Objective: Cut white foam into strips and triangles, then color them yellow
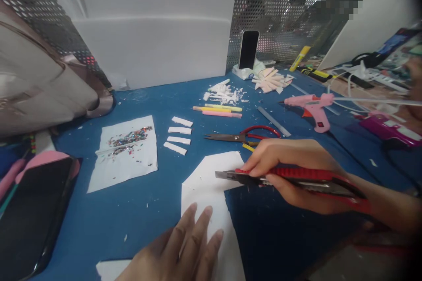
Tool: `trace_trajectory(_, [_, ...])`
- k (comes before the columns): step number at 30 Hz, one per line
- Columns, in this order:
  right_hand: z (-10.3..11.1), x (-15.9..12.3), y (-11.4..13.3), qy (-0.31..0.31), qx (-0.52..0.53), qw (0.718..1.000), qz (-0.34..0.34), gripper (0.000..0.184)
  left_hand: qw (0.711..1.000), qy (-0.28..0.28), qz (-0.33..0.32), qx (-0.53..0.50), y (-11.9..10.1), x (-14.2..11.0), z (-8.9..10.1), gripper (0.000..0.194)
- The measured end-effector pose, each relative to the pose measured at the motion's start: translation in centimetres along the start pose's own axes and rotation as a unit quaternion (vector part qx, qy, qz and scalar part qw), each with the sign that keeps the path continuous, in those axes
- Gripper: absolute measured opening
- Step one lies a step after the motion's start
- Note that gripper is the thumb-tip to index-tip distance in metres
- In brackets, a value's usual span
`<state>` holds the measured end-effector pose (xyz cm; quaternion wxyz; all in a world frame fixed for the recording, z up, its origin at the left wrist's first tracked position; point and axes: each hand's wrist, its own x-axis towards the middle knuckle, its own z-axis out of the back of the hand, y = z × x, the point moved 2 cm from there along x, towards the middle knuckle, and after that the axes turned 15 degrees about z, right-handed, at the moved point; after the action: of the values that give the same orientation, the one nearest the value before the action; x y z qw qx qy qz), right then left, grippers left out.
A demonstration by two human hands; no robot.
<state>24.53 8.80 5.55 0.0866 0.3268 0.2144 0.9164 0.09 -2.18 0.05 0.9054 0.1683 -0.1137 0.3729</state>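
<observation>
Lying fairly flat with fingers stretched out, my left hand [183, 250] presses on a white piece of paper or card [211, 197] with angled upper corners. My right hand [296, 162] is wrapped round a red utility knife [306, 174], its blade out and pointing left over the upper part of the white piece. I cannot tell whether the blade touches it. Just beyond my right hand lie scissors [237, 137] with red handles. Several small white strips [180, 130] sit left of the scissors. Part of another white piece [112, 268] shows beside my left wrist.
A paper with colourful bits [148, 158] lies left, near a dark phone [36, 219]. Pink and yellow pens [217, 110] and white scraps [224, 93] are farther back. A pink glue gun [311, 104] with a cord is at right. A phone [249, 50] stands upright behind.
</observation>
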Motion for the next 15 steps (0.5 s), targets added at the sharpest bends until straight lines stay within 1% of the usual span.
trace_trajectory(4, [-0.14,0.29,0.63,-0.021,0.001,1.0,-0.008,0.016,1.0,-0.009,0.0,-0.004,0.02,-0.1,-0.26,0.033])
trace_trajectory(11, [-0.52,0.95,0.93,-0.015,0.003,1.0,-0.013,0.013,1.0,0.026,-0.008,0.009,-0.11,-0.31,-0.07,0.035])
trace_trajectory(15, [-0.58,0.95,0.99,-0.015,-0.002,1.0,-0.01,0.013,0.999,0.036,-0.011,0.012,-0.05,-0.28,-0.19,0.036])
